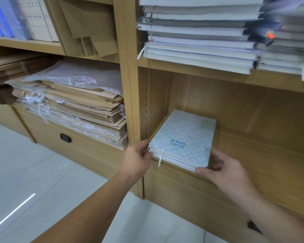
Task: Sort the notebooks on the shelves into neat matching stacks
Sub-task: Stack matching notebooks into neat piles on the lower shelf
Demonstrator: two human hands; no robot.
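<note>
A small stack of pale checked notebooks, the top one printed "Dream Land", lies at the left front of the lower shelf. My left hand pinches the stack's near left corner. My right hand grips its near right corner, thumb at the front edge. White ribbon markers hang over the stack's front. On the shelf above, a tall pile of pale notebooks lies flat, with a second, blurred pile to its right.
A wooden upright divides this bay from the left one, which holds stacked brown paper bags under plastic. Brown envelopes and white boxes stand above them. Drawers with dark handles sit below, over a pale tiled floor.
</note>
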